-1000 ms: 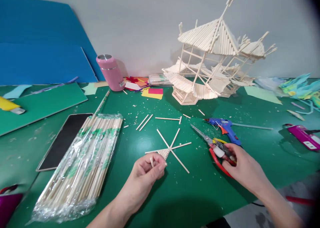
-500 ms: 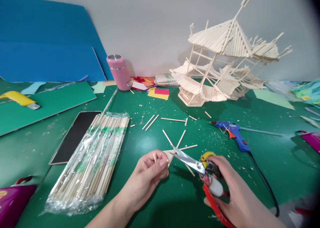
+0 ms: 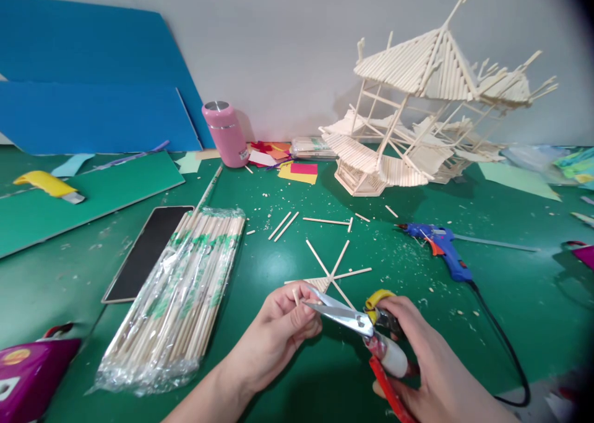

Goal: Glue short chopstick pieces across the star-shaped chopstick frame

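In the head view, my left hand [image 3: 281, 327] pinches a short wooden stick [image 3: 296, 297] whose end stands up between thumb and fingers. My right hand [image 3: 420, 346] is wrapped around the handles of a pair of scissors [image 3: 348, 317] with red and yellow grips. The blades are parted and their tips reach my left fingertips at the stick; whether they touch it I cannot tell. Just behind, a spoked frame of thin sticks [image 3: 341, 256] lies on the green table [image 3: 260, 262], one wedge of it filled with stick pieces. My left hand partly hides that wedge.
Loose cut sticks [image 3: 325, 221] lie beyond the frame. A bag of wooden sticks [image 3: 185, 287] overlaps a dark tablet-like slab [image 3: 143, 250] at left. A blue glue gun [image 3: 436, 240] with a black cord lies right. Behind stand a pink flask [image 3: 226, 135] and a stick-built pavilion model [image 3: 403, 120].
The scissors have moved left and slightly down, bringing the blade tips to my left fingers. My view has shifted a little, so the table things appear further right.
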Tool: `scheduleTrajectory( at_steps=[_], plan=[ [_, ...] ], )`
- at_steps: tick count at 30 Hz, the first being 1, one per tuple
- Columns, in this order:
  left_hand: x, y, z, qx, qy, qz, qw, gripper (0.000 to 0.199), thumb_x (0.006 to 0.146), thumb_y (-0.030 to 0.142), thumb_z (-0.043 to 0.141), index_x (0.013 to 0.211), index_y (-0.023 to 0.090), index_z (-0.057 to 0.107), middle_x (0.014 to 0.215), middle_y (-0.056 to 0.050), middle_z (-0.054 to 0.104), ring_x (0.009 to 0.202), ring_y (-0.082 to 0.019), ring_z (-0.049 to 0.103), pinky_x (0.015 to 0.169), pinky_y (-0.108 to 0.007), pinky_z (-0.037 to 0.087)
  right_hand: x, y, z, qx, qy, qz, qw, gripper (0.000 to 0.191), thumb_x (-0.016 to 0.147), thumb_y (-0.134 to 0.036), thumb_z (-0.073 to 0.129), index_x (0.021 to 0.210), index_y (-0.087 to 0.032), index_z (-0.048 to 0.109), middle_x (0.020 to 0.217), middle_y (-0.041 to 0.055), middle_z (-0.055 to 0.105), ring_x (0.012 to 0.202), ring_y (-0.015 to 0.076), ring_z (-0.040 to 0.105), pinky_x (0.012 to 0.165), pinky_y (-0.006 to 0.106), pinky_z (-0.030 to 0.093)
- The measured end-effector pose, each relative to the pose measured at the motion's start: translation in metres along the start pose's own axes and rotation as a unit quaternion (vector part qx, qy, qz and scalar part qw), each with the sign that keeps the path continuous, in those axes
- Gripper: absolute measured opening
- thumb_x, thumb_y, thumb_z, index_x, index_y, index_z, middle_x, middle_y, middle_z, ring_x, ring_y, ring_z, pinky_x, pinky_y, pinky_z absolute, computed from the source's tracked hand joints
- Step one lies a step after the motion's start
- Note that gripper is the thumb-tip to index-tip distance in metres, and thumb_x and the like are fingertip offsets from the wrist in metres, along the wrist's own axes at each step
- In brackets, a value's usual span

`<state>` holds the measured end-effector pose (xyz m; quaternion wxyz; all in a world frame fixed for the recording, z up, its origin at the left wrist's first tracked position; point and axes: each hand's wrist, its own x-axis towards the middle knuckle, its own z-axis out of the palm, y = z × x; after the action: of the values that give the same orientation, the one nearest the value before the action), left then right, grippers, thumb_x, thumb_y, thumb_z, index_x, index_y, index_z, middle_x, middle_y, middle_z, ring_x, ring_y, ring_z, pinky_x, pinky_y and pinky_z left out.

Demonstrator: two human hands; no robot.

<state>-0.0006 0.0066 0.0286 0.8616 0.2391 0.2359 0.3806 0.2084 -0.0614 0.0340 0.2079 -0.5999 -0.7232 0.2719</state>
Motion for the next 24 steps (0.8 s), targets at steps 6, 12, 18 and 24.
scheduleTrajectory(
  at_steps=[6,12,18,24],
  plan=[
    [0.0,-0.001,-0.001,0.001,-0.008,-0.011,1.0,0.016,0.071,0.025,0.067,0.075,0.013,0.058,0.053,0.006,0.039,0.046,-0.004,0.026,0.047,-0.021,0.018,0.004,-0.007,0.001,0.054,0.014,0.01,0.998,0.062,0.058,-0.015,0.065,0.112,-0.025,0.035,0.104,0.0087,0.05,0.078,0.0194,0.06,0.063,0.03,0.055],
    [0.0,-0.001,0.0,-0.014,-0.028,-0.012,0.999,0.015,0.071,0.024,0.068,0.074,0.013,0.058,0.053,0.006,0.038,0.046,-0.003,0.027,0.047,-0.02,0.019,0.004,-0.016,0.002,0.106,-0.011,0.058,0.993,0.037,0.065,-0.02,0.062,0.097,-0.024,0.043,0.07,-0.0013,0.055,0.048,0.0107,0.053,0.038,0.02,0.047],
    [-0.002,-0.001,0.003,-0.053,-0.05,-0.02,0.997,0.009,0.073,0.019,0.066,0.076,0.014,0.059,0.054,0.005,0.042,0.048,-0.003,0.031,0.049,-0.02,0.021,0.003,-0.011,0.004,0.037,-0.07,0.06,0.995,0.036,0.062,-0.034,0.066,0.082,-0.022,0.038,0.067,-0.0001,0.058,0.049,0.0124,0.052,0.039,0.023,0.042],
    [-0.002,-0.001,0.002,-0.073,-0.066,-0.027,0.995,0.007,0.074,0.016,0.064,0.077,0.013,0.06,0.052,0.006,0.04,0.046,-0.002,0.03,0.05,-0.02,0.02,0.002,-0.011,0.006,-0.036,-0.081,0.046,0.995,0.036,0.067,-0.04,0.061,0.081,-0.022,0.033,0.07,0.0038,0.059,0.053,0.0158,0.054,0.043,0.026,0.042]
  ],
)
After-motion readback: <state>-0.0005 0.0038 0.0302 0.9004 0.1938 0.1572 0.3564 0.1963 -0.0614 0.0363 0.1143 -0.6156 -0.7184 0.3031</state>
